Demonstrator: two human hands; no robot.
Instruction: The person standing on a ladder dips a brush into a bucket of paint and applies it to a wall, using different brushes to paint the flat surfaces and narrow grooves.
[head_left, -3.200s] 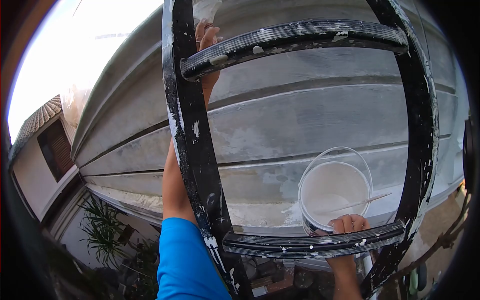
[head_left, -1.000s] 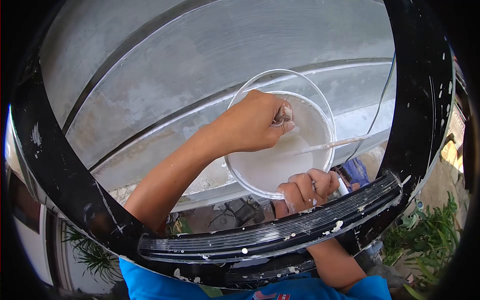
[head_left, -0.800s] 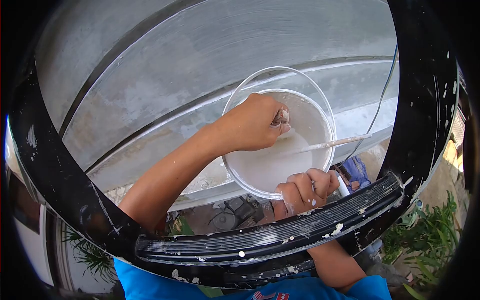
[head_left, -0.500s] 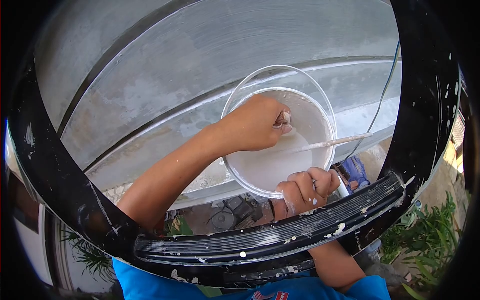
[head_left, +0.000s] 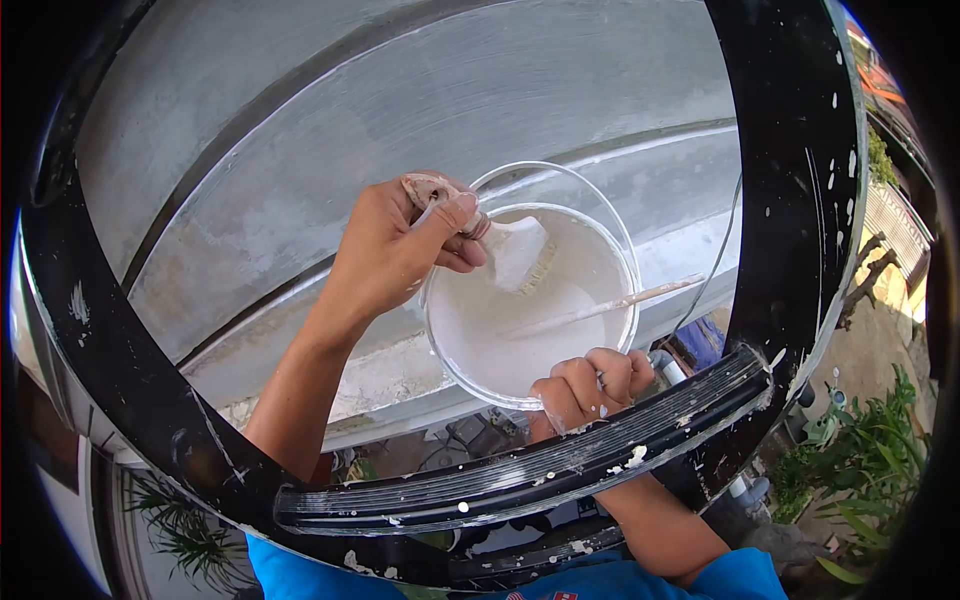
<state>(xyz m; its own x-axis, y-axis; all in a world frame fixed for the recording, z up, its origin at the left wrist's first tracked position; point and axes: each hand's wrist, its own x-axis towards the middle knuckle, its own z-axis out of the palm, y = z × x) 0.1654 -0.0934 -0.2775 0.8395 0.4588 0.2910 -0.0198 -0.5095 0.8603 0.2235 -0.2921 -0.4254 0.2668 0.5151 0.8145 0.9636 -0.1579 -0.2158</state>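
My left hand (head_left: 400, 240) is closed around the stubby handle of a wide paintbrush (head_left: 518, 255). White paint coats the brush head, which points down and to the right over the inside of a white bucket (head_left: 437, 350). Pale, thin paint (head_left: 520, 350) fills the lower part of the bucket, and a stirring stick (head_left: 655, 291) leans out across its right rim. With fingers curled over the near rim, my right hand (head_left: 590, 388) grips the bucket. Its forearm passes beneath a black ladder step, and the thumb is hidden.
A black, paint-spotted ladder frame (head_left: 790, 200) surrounds the work, its ribbed step (head_left: 530, 470) right in front of me. Beyond the bucket rises a grey curved wall (head_left: 480, 100) with dark grooves. Green plants (head_left: 860, 480) grow below on the right, and a thin cable hangs near the wall.
My left hand has drawn back leftward and turned, bringing the paintbrush into view above the paint. The right hand keeps its hold on the rim while the view shifts slightly.
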